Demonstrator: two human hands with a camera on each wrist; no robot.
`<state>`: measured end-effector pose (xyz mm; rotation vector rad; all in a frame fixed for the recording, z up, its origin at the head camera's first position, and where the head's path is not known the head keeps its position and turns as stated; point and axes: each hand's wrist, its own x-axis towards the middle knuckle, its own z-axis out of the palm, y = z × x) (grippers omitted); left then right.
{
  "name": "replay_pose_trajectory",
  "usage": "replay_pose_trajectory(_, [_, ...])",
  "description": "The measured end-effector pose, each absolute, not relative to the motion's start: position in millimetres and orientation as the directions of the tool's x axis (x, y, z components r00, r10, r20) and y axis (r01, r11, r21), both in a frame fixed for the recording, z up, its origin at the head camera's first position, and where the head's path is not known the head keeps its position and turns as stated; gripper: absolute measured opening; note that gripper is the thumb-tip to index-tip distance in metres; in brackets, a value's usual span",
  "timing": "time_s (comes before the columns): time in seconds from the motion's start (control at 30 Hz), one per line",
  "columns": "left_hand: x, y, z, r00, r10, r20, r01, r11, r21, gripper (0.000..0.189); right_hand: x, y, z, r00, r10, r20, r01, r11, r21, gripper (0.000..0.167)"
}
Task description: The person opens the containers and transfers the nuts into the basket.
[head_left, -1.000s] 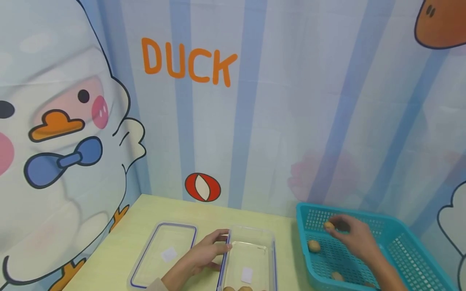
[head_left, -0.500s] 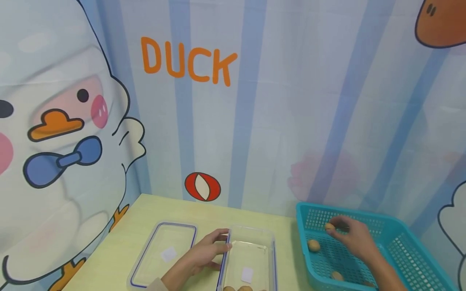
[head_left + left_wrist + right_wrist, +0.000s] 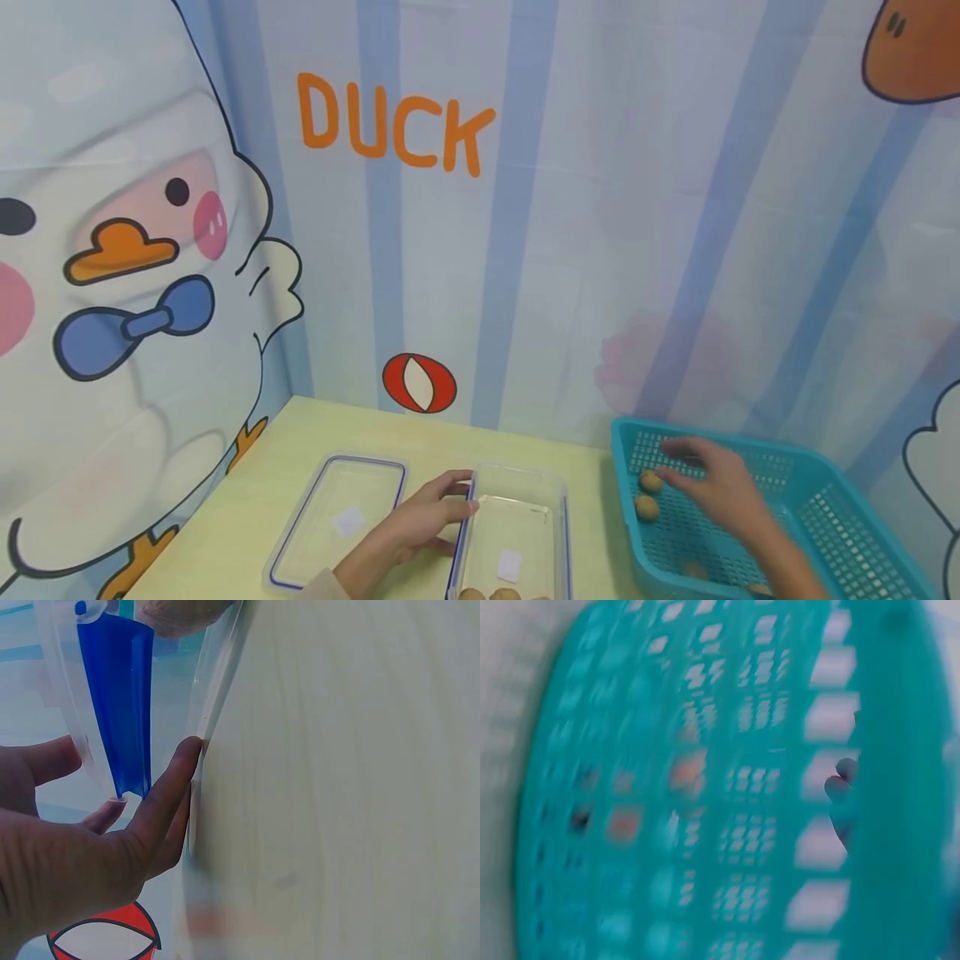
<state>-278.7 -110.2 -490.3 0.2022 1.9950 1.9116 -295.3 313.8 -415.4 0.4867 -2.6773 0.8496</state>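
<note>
Half a second ago, the right hand (image 3: pixel 716 487) pinched a small round brown ball (image 3: pixel 651 481). Now its fingers are apart, and the ball sits beside another brown ball (image 3: pixel 647 507) near the left wall of the blue-green plastic basket with holes (image 3: pixel 798 479). More balls lie lower in the basket, and some sit at the near end of the long clear plastic box (image 3: pixel 517 525). The left hand (image 3: pixel 427 517) spreads its fingers and thumb against the box's left side, by a shiny blue clip (image 3: pixel 127 705), probably to stop it sliding. A flat clear lid with a blue edge (image 3: pixel 360 487) lies on the pale yellow table (image 3: pixel 600 517), maybe put aside so the box is open on top. Orange letters on the blue striped cloth (image 3: pixel 630 208) spell DUCK. White stickers (image 3: pixel 508 567) on the box and lid show no words I can read.
</note>
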Motion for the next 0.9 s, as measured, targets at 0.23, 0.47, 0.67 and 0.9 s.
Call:
replay_pose_trajectory(0.23, [-279,-110,-489,-0.924,0.349,-0.159,-0.14,0.077,0.987,0.063,-285,265,-402,-0.807,-0.369,0.461,-0.565,0.712,-0.418,0.032])
replay_pose_trajectory(0.47, [-280,-110,-492,-0.922,0.354,-0.156,-0.137,0.077,0.987,0.064,-272,223,-409,-0.719,-0.513,0.469,-0.687,0.626,-0.368,0.029])
replay_pose_trajectory(0.67, [-280,-109,-493,-0.919,0.366,-0.147,-0.131,0.068,0.989,0.064,-265,198,-419,-0.66,-0.597,0.456,-0.751,0.517,-0.41,0.028])
replay_pose_trajectory(0.9, [-280,-111,-492,-0.92,0.362,-0.148,-0.133,0.066,0.989,0.063,-264,178,-435,-0.591,-0.665,0.456,-0.805,0.447,-0.391,0.028])
